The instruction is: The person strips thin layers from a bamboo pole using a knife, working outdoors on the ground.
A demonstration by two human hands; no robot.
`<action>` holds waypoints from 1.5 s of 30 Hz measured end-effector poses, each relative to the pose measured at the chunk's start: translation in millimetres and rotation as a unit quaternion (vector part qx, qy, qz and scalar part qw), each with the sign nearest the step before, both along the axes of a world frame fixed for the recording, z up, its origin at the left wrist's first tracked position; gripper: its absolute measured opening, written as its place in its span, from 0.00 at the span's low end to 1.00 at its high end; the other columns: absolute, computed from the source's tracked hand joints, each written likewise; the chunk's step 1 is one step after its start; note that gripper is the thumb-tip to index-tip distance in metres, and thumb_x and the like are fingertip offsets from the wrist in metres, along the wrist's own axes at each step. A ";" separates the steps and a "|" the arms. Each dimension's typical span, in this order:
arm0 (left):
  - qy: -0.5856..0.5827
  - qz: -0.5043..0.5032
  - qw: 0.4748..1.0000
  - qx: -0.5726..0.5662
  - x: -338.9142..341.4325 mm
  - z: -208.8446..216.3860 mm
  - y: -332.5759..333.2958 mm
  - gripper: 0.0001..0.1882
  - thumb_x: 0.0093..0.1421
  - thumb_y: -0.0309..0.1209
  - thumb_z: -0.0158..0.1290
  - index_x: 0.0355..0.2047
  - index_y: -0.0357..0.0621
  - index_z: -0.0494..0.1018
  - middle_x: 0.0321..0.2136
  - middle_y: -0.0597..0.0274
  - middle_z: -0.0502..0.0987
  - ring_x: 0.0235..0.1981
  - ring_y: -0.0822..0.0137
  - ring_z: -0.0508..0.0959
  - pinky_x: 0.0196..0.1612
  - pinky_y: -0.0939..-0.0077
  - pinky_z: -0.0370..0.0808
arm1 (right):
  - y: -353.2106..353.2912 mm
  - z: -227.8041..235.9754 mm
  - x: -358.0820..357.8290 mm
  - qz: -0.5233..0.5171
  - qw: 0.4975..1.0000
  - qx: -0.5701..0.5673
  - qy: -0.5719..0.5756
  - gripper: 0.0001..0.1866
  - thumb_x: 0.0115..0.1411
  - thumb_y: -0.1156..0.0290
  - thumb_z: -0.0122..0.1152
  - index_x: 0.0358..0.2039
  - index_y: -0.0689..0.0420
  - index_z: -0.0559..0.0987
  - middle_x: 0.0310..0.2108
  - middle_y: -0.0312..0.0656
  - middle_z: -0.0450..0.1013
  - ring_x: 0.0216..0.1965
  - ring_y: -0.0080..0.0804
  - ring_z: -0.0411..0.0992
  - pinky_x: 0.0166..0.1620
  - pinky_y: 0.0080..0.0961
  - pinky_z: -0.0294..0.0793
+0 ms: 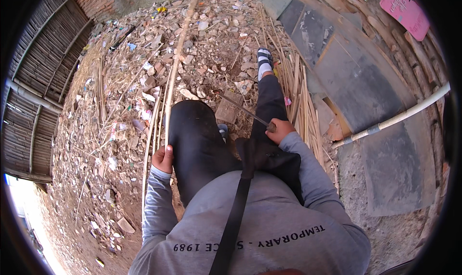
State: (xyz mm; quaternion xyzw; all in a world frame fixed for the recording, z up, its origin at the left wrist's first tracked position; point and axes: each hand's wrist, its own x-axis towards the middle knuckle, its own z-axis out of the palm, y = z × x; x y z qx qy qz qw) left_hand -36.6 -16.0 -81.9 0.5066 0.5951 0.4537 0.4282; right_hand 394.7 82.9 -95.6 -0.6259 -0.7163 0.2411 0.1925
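My left hand is closed round the lower end of a long, pale bamboo strip beside my left knee. The strip stretches away from me past the top of the view. My right hand grips the handle of a knife over my right thigh. Its thin blade points up and to the left, across the gap between my legs, apart from the strip. Below the blade, a flat brick-like block lies on the ground.
Several split bamboo strips lie right of my outstretched leg. Rubble and litter cover the ground. Dark panels and a pale pole are at right, with a pink sign above. A slatted bamboo wall stands at left.
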 end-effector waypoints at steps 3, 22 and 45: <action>0.110 0.065 0.991 0.024 7.5 1.1 -0.8 0.28 0.68 0.53 0.40 0.22 0.42 0.68 0.15 0.70 0.66 0.18 0.75 0.65 0.24 0.77 0.62 | 3.8 3.2 -5.6 0.012 0.999 -0.040 -0.033 0.16 0.49 0.59 0.66 0.34 0.55 0.77 0.29 0.51 0.76 0.35 0.53 0.75 0.39 0.43 0.73; 0.422 -0.045 0.905 -0.014 32.4 71.0 -17.1 0.17 0.64 0.44 0.48 0.31 0.41 0.67 0.17 0.43 0.73 0.22 0.39 0.75 0.24 0.49 0.69 | -6.0 24.7 -2.9 -0.051 0.991 0.079 0.094 0.14 0.50 0.63 0.67 0.28 0.59 0.74 0.21 0.49 0.73 0.28 0.52 0.74 0.31 0.38 0.71; 0.441 -0.067 0.895 0.020 30.5 71.4 -16.7 0.18 0.61 0.43 0.52 0.25 0.42 0.66 0.14 0.47 0.70 0.19 0.42 0.74 0.22 0.53 0.69 | 29.2 69.4 -16.4 0.016 0.999 0.007 -0.030 0.14 0.48 0.61 0.66 0.28 0.57 0.77 0.25 0.50 0.75 0.32 0.51 0.75 0.37 0.41 0.73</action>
